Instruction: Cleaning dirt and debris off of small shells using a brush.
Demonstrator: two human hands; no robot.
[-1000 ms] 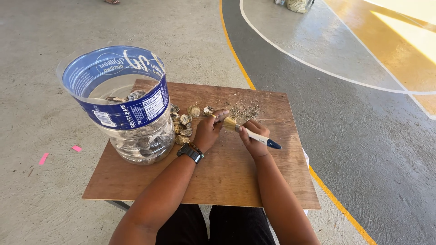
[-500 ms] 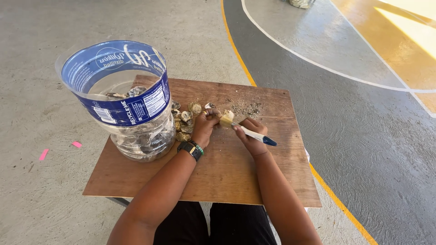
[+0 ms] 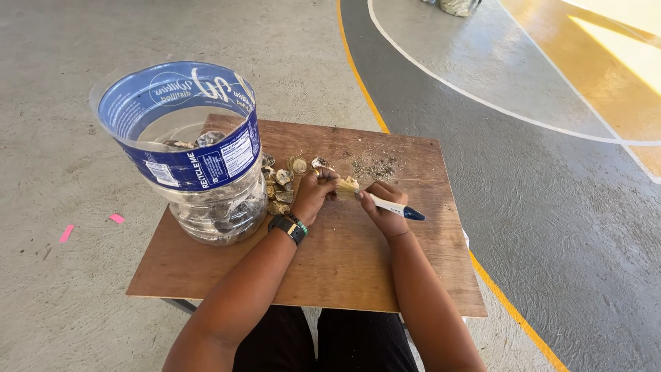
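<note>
The shell (image 3: pixel 346 184) sits over the middle of the tabletop (image 3: pixel 344 262), pinched in the closed left hand (image 3: pixel 313 195). The right hand (image 3: pixel 384 207), fingers curled shut round a white knife (image 3: pixel 392 206) with a blue end, presses its tip to the shell. Compared with a second ago, both hands sit slightly nearer each other. More shells (image 3: pixel 286 180) lie just left, beside the cut plastic jug (image 3: pixel 186 151).

Your left hand (image 3: pixel 313 195) hides most of the shell (image 3: pixel 346 184). At twelve o'clock, a sack (image 3: pixel 458 6) is cut off by the top edge.
</note>
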